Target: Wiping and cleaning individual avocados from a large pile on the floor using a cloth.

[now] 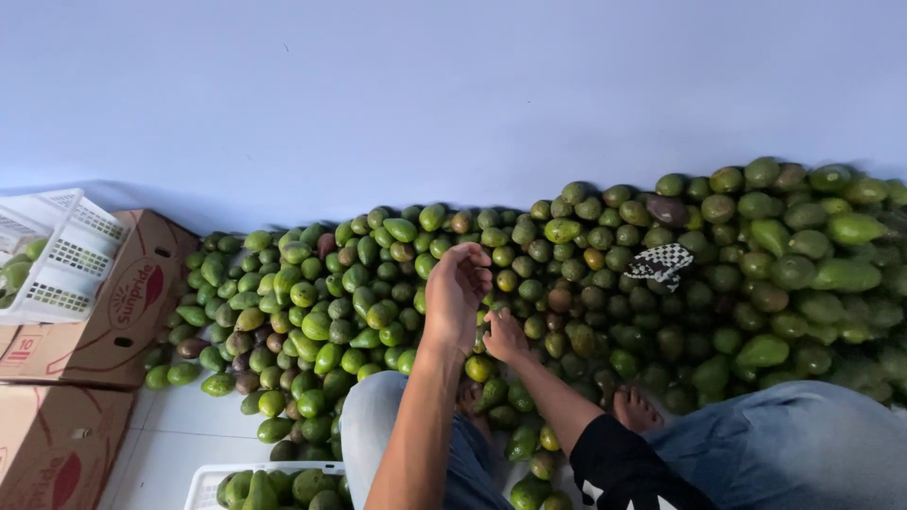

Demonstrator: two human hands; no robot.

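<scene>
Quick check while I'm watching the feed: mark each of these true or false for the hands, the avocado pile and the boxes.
1. Both hands are over the avocado pile. True: the left hand is raised above it, and the right hand is down among the fruit.
2. The checkered cloth lies on the floor tiles. False: it lies on top of the pile.
3. A white crate sits on a cardboard box. True.
4. The wall behind the pile is red. False: it is pale blue.
5. The white crate at the bottom edge holds no fruit. False: it holds avocados.
</scene>
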